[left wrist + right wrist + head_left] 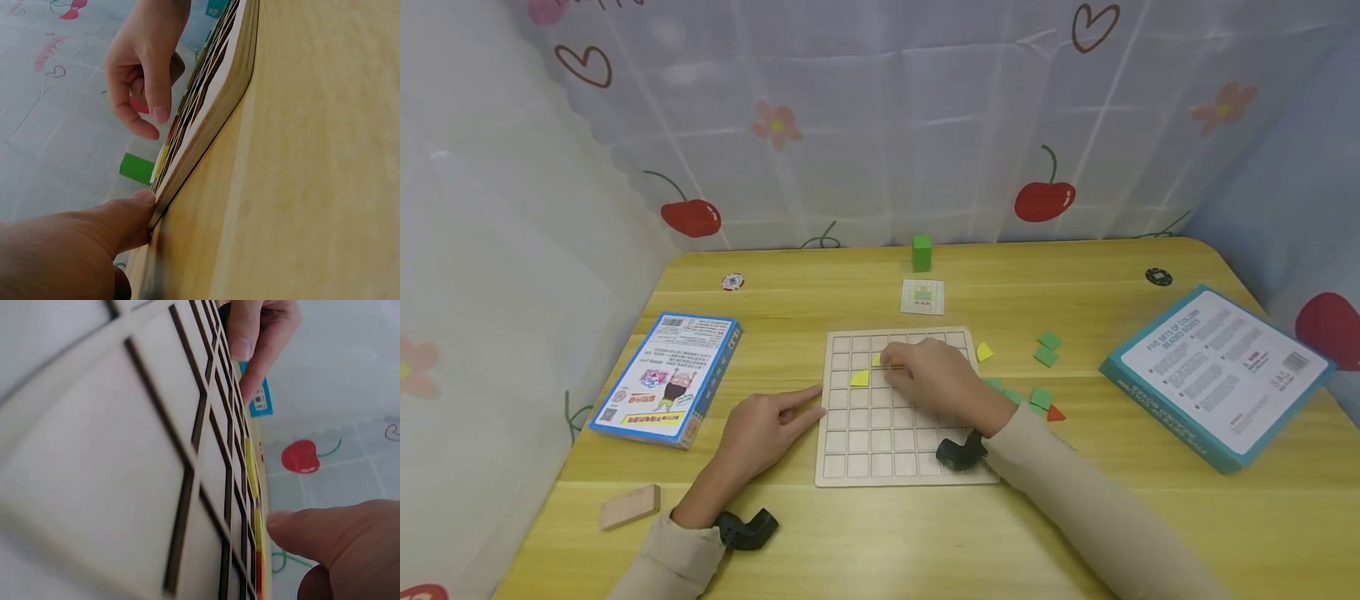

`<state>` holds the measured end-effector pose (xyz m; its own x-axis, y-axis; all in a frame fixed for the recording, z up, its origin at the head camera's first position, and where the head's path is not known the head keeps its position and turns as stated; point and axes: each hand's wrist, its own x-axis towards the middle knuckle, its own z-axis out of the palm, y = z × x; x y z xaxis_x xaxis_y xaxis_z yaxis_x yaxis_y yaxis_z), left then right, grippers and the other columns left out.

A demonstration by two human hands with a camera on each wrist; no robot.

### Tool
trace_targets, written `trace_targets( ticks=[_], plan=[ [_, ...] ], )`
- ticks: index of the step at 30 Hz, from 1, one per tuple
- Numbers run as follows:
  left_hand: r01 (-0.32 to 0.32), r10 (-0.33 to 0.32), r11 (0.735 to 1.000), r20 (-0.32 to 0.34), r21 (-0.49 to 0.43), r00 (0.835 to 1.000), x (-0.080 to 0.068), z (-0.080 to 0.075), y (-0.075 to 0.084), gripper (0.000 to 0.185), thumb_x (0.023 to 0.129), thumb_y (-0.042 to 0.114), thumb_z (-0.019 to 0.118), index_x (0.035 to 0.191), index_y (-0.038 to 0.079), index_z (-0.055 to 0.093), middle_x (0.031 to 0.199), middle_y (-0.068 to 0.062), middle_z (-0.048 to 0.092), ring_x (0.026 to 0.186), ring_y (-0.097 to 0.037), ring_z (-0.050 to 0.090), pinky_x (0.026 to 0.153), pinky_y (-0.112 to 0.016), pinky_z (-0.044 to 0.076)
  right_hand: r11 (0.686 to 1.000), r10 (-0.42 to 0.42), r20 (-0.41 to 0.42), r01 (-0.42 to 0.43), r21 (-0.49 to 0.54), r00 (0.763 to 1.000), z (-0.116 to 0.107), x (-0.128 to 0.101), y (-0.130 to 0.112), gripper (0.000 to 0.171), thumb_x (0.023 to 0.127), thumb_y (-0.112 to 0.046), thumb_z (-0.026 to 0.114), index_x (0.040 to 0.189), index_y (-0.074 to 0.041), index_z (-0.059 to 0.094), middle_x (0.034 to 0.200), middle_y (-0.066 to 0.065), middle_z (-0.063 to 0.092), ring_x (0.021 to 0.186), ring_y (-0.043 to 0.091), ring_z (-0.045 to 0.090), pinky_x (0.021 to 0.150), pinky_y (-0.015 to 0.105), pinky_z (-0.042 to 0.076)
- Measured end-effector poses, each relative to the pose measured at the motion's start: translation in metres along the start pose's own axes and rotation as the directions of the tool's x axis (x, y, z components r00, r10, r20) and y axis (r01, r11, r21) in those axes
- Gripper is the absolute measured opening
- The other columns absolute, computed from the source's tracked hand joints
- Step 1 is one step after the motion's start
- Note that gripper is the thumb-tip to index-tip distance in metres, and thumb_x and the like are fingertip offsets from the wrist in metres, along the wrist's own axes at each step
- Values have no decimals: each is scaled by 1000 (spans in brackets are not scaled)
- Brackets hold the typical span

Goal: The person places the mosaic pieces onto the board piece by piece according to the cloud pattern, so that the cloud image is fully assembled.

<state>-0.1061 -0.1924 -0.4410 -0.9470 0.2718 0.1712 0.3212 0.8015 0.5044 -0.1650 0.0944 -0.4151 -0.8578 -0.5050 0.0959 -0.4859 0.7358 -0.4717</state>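
A wooden grid board (895,467) lies flat in the middle of the table. My left hand (808,398) rests beside it, its forefinger straight and touching the board's left edge (206,125). My right hand (895,363) hovers low over the board's upper rows, thumb and forefinger curled down onto a small orange piece (897,364). Two yellow pieces (860,377) sit in cells just left of those fingertips. In the right wrist view the right thumb (325,534) lies next to the yellow and orange pieces (252,465) seen edge-on.
Loose green pieces (1046,356), a yellow piece (983,352) and a red triangle (1056,412) lie right of the board. Behind it are a pattern card (922,297) and a green block (922,252). A blue box (667,377) sits left, a teal box (1221,375) right, a wooden block (629,507) front left.
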Motion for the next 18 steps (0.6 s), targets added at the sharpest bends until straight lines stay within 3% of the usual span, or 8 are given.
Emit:
trace_targets(
  ticks=[6,10,18],
  plan=[
    [5,-5,1000,10,12,1000,1,-1,-1,39,95,46,72,129,29,73,48,13,38,45,-3,28,48,-26,26,999,49,-103,-50,-9,993,-17,-16,24,16,100,-26,67,113,-19,73,56,-6,43,49,11,35,49,29,30],
    [11,-11,1000,14,7,1000,1,-3,0,38,95,46,72,129,29,73,49,13,37,46,-3,28,48,-26,26,993,111,-157,-115,-18,981,-32,-28,43,19,99,-28,70,114,-17,74,58,-5,43,49,13,36,49,30,30],
    [32,-31,999,38,-5,999,-1,-2,1,39,95,48,71,131,31,72,51,13,37,47,-4,26,48,-26,26,981,185,-71,-189,-39,980,-53,-52,84,29,99,-20,69,127,-13,73,57,-3,43,49,14,39,47,31,32]
  ],
)
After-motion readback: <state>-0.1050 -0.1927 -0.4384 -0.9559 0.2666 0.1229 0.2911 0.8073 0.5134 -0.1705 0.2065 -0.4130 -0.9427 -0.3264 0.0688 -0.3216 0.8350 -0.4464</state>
